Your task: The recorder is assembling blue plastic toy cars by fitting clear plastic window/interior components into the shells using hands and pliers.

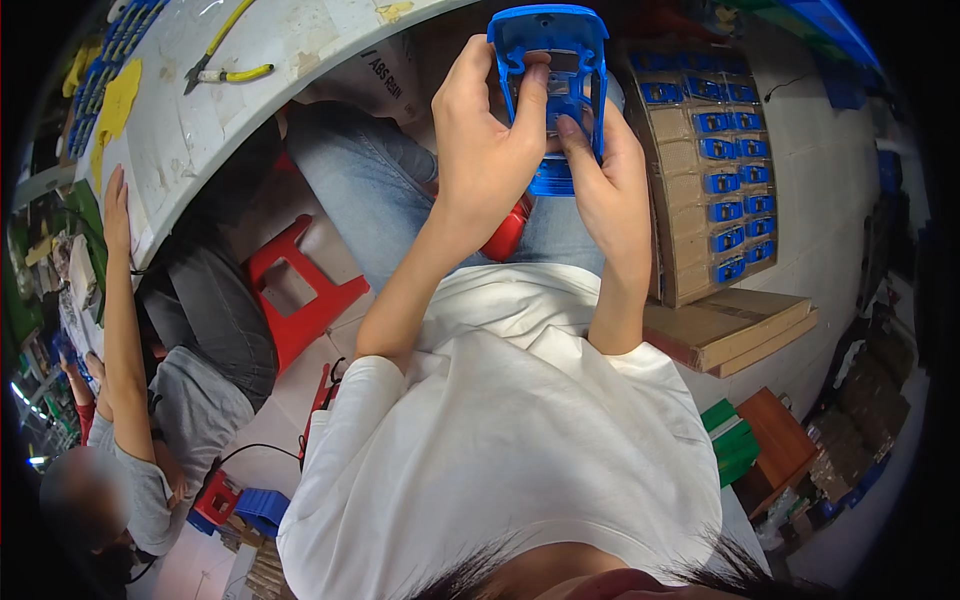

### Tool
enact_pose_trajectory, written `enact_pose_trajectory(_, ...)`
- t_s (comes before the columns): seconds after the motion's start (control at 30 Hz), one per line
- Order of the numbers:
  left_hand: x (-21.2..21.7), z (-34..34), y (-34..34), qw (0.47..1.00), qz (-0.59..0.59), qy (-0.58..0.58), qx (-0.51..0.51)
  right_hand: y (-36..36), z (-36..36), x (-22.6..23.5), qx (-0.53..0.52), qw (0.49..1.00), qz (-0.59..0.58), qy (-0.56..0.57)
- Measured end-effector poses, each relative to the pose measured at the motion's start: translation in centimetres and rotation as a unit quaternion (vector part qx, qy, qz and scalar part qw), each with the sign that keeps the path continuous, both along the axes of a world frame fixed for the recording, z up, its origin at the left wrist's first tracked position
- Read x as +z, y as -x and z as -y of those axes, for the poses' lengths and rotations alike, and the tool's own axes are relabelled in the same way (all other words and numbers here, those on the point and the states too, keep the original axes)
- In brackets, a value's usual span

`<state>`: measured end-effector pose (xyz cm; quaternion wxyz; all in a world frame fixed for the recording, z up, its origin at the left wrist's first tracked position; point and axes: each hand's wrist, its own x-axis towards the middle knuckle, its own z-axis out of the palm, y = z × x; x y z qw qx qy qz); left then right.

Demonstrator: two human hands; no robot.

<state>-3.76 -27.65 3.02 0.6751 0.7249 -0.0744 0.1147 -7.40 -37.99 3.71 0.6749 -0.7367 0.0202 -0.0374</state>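
By the left hand (485, 150), the left side of a blue plastic casing (573, 88) was gripped, its fingers curled narrowly behind and its thumb laid inside the open frame. By the right hand (615, 195), the casing's right side was held in the same way, the thumb pressed into the frame; most of the fingertips were hidden behind it. The casing was held upright just left of the compartmented cardboard tray (688, 240), above the blue jeans (365, 185).

In the tray, small blue parts (722, 183) were set in rows. Flat cardboard boxes (735, 325) were stacked just on the near side of the tray, and a green box (732, 440) was placed farther that way. Left of the tray, past the jeans, a red stool (278, 325) was seen. Well to the left of the tray, a white table (310, 25) was covered in part by yellow-handled pliers (220, 38) and yellow cloth (120, 100); its edge was touched by a co-worker's hand (117, 215).
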Motion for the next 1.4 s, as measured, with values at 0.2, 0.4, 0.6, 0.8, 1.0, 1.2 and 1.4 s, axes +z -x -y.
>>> enact_pose_trajectory(0.2,-0.4,-0.2,0.1,1.0,-0.003,0.002,-0.004,0.2,0.1,-0.4,0.006,1.0,-0.004,-0.013)
enact_pose_trajectory(0.4,-1.1,0.0,0.2,0.998,-0.007,0.046,-0.037,-0.1,0.0,-0.9,-0.01,0.999,0.002,-0.037)
enact_pose_trajectory(0.6,-1.9,0.2,1.9,0.979,-0.099,0.138,-0.112,-0.3,0.0,-1.5,-0.024,0.999,0.043,-0.019)
enact_pose_trajectory(0.8,-2.6,-0.2,1.8,0.977,-0.112,0.16,-0.085,0.1,-0.5,-1.0,-0.022,1.0,0.014,0.0)
enact_pose_trajectory(1.0,-2.6,-0.1,2.1,0.98,-0.114,0.131,-0.093,0.0,-0.8,-1.8,-0.047,0.998,0.039,-0.018)
enact_pose_trajectory(1.2,-2.4,-1.4,1.2,0.981,-0.12,0.144,-0.054,0.6,-1.7,-2.9,0.06,0.984,0.113,0.125)
enact_pose_trajectory(1.4,2.0,-14.1,1.1,0.958,-0.109,-0.08,0.252,-0.9,5.7,-5.6,0.026,0.999,-0.011,0.046)
